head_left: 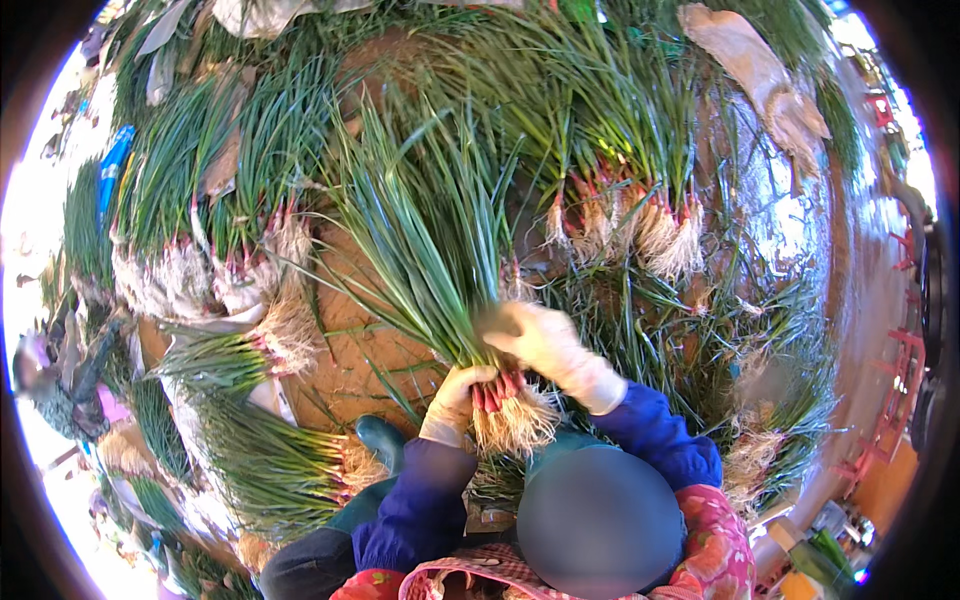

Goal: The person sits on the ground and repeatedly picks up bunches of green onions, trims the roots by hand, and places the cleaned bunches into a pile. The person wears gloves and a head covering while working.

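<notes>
A thick bunch of spring onions point(425, 240) stands upright but tilted in front of me, its green leaves fanning away and its reddish bases with pale roots point(515, 420) toward me. My left hand point(455, 400), in a cream glove, is closed round the stalks just above the bases. My right hand point(545, 350), gloved alike, lies higher on the bunch's right side with its fingers curled against the stalks. A dark blur covers its fingertips. Blue sleeves cover both forearms.
More spring onions lie in heaps at the far left point(170, 230), near left point(270, 460) and far right point(630, 200). Loose leaves point(640, 320) litter the brown ground on the right. A tan sack point(755, 70) lies far right. Red plastic racks point(895, 390) line the right edge.
</notes>
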`<state>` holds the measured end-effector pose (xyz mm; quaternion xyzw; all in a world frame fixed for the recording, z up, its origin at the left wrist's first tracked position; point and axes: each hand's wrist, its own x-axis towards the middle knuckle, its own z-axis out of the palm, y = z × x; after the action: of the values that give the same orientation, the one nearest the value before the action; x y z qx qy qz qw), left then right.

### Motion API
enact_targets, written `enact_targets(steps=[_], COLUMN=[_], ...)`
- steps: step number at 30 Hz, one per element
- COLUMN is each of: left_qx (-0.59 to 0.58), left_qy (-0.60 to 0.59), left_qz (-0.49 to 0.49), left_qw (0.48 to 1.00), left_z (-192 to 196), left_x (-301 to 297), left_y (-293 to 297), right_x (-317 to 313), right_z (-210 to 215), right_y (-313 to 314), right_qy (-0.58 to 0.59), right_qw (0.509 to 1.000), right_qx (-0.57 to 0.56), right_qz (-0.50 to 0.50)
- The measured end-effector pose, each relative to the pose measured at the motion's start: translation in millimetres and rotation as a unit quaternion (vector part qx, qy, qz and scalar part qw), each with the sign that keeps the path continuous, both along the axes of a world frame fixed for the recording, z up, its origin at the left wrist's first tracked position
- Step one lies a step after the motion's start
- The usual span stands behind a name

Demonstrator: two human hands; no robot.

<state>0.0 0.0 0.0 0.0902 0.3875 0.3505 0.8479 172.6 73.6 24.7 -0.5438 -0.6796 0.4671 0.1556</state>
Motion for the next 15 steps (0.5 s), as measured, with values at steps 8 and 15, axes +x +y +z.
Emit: enact_targets(steps=[8, 15], left_qx=[-0.007, 0.005], left_qy=[0.114, 0.149], left_qz=[0.034, -0.015], left_qw=[0.993, 0.989], left_z=[2, 30], left_x=[27, -35], left_y=[6, 15], right_x=[16, 174], right_z=[-10, -17], right_y=[-25, 58], right_qy=[0.382, -0.139], right_qw=[0.828, 0.984], right_qx=[-0.246, -0.039], right_qz=[-0.33, -0.108])
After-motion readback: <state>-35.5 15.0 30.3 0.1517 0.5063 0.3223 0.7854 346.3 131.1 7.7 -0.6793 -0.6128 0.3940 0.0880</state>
